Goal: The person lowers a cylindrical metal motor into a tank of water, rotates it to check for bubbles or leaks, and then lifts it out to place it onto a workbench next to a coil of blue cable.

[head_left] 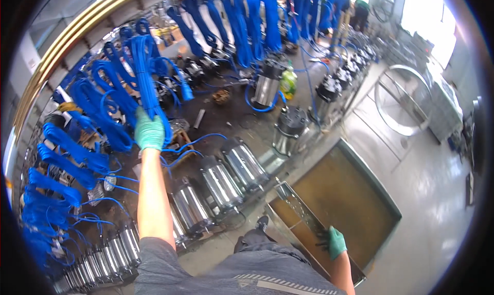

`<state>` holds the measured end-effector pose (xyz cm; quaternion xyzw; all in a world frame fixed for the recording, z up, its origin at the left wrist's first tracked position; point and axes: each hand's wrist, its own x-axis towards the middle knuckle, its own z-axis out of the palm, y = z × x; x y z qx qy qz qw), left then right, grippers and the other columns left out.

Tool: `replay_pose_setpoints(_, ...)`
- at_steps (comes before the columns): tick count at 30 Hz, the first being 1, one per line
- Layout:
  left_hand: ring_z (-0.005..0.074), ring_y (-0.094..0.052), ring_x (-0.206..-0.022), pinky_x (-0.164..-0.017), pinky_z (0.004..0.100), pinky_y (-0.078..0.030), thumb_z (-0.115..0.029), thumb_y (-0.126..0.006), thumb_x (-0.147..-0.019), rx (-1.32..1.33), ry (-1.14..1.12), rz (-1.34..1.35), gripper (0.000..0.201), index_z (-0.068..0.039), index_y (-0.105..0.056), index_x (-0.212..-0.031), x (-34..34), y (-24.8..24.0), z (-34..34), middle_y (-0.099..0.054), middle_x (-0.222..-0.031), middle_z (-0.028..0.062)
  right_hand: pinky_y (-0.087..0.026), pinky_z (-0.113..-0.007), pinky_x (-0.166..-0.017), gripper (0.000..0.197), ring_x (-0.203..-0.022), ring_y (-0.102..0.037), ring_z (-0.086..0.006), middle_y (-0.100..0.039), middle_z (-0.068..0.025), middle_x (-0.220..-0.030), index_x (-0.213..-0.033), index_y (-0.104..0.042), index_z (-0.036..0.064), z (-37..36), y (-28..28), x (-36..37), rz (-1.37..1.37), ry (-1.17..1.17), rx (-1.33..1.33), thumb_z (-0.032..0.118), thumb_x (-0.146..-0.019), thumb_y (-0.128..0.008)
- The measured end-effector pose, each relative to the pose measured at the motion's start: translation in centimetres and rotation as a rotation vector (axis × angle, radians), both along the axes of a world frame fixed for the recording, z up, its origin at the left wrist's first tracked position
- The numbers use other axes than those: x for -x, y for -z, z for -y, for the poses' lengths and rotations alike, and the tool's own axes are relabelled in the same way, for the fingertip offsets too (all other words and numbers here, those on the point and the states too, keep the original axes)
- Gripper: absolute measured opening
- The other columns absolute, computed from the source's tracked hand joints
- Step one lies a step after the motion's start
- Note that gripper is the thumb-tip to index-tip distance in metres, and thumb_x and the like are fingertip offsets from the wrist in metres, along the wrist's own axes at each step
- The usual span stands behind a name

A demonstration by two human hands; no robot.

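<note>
My left hand (149,131), in a green glove, is stretched out over the bench and closed round the lower part of a coil of blue cable (141,71). A blue plug end (186,91) hangs beside that coil. My right hand (337,243), also gloved in green, is low on the right over the narrow metal trough (303,211) along the near side of a tank. Its dark finger parts look spread, with nothing visible held. Shiny steel cylinders (222,181) lie along the bench's near edge, with thin blue cables running from several of them.
The wide metal tank (371,179) holds brownish liquid. Many blue cable coils (236,25) hang behind the bench (231,102). A dark-topped steel pump (291,129) stands at the bench corner, near a green bottle (288,82). A large metal ring (378,100) is at the far right.
</note>
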<state>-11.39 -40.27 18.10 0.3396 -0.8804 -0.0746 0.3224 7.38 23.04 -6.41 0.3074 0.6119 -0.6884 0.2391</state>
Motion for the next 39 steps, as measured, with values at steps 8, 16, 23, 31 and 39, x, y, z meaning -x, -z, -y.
replay_pose_setpoints(8,0.0444,-0.066,-0.105,-0.091,0.0465,-0.051,-0.016,-0.064,-0.086,-0.035,0.196,-0.328,0.058,0.006,-0.046,-0.137,1.0,3.2,0.3,-0.067,-0.115,0.0303,-0.048,-0.033,-0.047,0.042,-0.066,-0.072,-0.0288,-0.074,-0.0138,-0.101,-0.12,-0.059,0.0042,-0.4,-1.0,-1.7,0.036,0.005,-0.071,0.043,-0.105,-0.049)
replay_pose_setpoints(16,0.0322,-0.065,-0.085,-0.082,0.0437,-0.051,-0.016,-0.064,-0.089,-0.222,0.395,-0.35,0.045,0.003,-0.052,-0.128,5.3,3.7,3.8,-0.068,-0.099,0.018,-0.047,-0.031,-0.048,0.043,-0.067,-0.072,-0.028,-0.072,-0.0164,-0.106,-0.124,-0.058,0.0042,0.5,-2.0,-2.0,0.132,-0.01,-0.131,0.043,-0.105,-0.051)
replay_pose_setpoints(23,0.0477,-0.062,-0.11,-0.094,0.0532,-0.048,-0.026,-0.063,-0.089,0.042,0.168,-0.35,0.061,0.0,-0.041,-0.139,6.4,8.2,5.4,-0.064,-0.12,0.0301,-0.045,-0.029,-0.047,0.033,-0.059,-0.067,-0.0189,-0.073,-0.0086,-0.092,-0.114,-0.063,0.0056,0.2,-1.5,-2.1,0.137,0.053,-0.293,0.035,-0.106,-0.051)
replay_pose_setpoints(31,0.0443,-0.06,-0.106,-0.095,0.0488,-0.046,-0.024,-0.07,-0.089,0.135,0.169,-0.411,0.057,0.012,-0.044,-0.125,7.4,10.2,8.2,-0.058,-0.115,0.0311,-0.044,-0.026,-0.056,0.034,-0.058,-0.053,-0.0094,-0.059,-0.0008,-0.068,-0.096,-0.068,0.002,-4.1,-0.4,-4.1,0.107,0.097,-0.696,0.031,-0.105,-0.054)
replay_pose_setpoints(39,0.044,-0.052,-0.127,-0.111,0.0472,-0.039,-0.026,-0.068,-0.096,0.492,0.285,-0.42,0.079,0.001,-0.024,-0.156,9.1,10.3,5.8,-0.047,-0.145,0.0311,-0.049,-0.04,-0.078,0.026,-0.08,-0.059,-0.0237,-0.068,-0.0134,-0.089,-0.1,-0.063,-0.0006,-6.7,3.0,-9.5,0.003,0.109,-1.186,0.023,-0.104,-0.055)
